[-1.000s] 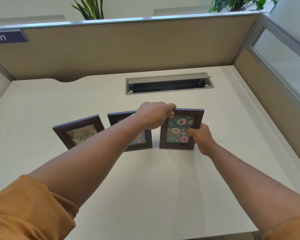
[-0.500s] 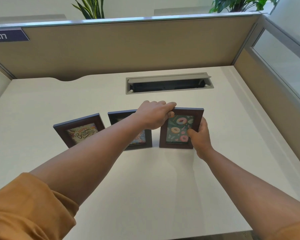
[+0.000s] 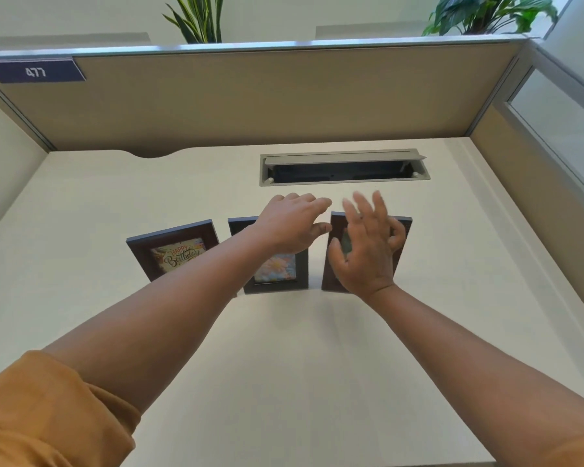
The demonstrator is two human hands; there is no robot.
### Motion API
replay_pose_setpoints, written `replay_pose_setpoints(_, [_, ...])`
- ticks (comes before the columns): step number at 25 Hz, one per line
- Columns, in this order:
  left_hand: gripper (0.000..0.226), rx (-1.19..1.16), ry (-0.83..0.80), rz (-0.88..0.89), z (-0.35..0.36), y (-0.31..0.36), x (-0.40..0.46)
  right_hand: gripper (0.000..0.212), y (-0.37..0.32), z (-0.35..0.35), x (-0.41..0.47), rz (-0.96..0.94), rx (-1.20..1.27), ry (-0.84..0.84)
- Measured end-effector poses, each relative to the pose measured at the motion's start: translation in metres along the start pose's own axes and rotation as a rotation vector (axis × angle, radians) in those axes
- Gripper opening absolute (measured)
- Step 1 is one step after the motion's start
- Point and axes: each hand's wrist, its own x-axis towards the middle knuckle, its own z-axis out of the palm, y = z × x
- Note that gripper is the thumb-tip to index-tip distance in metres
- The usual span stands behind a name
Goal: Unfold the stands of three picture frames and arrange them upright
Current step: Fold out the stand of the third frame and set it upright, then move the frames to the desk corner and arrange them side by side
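Standing upright in a row on cream desk (image 3: 284, 365): three dark brown wooden picture frames (image 3: 172, 249). Hovering, fingers spread, gripping nothing: left hand (image 3: 292, 227), right hand (image 3: 364, 251).

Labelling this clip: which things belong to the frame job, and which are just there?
Job: birthday frame, flower frame, right frame, left hand, right hand.

Bystanders: cable tray, sign 477, plants, partition.
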Motion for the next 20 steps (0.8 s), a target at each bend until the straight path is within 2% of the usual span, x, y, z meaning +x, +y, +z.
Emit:
replay_pose_setpoints(3, [0.053, 0.051, -0.012, -0.093, -0.01, -0.021, -0.02, 0.061, -0.026, 0.008, 0.004, -0.119, 0.04, -0.076])
replay_pose_setpoints(6, [0.042, 0.051, -0.032, -0.177, -0.017, -0.039, -0.038, 0.065, -0.046, 0.014, 0.012, -0.104, 0.163, -0.152])
replay_pose_setpoints(9, [0.036, -0.072, -0.064, -0.224, -0.021, -0.049, -0.049, 0.071, -0.06, 0.02, 0.015, -0.056, 0.338, -0.238])
replay_pose_setpoints(11, [0.033, -0.169, -0.079, -0.243, -0.022, -0.054, -0.053, 0.073, -0.07, 0.023, 0.015, 0.088, 0.462, -0.287])
replay_pose_setpoints(15, [0.036, -0.307, -0.089, -0.276, -0.019, -0.056, -0.057, 0.076, -0.076, 0.029, 0.017, 0.495, 0.709, -0.391])
replay_pose_setpoints(17, [0.035, -0.335, -0.08, -0.268, -0.018, -0.056, -0.058, 0.064, -0.076, 0.031, 0.016, 0.663, 0.812, -0.462])
replay_pose_setpoints(20, [0.035, -0.35, -0.054, -0.243, -0.022, -0.058, -0.059, 0.031, -0.075, 0.037, 0.017, 0.852, 0.902, -0.532])
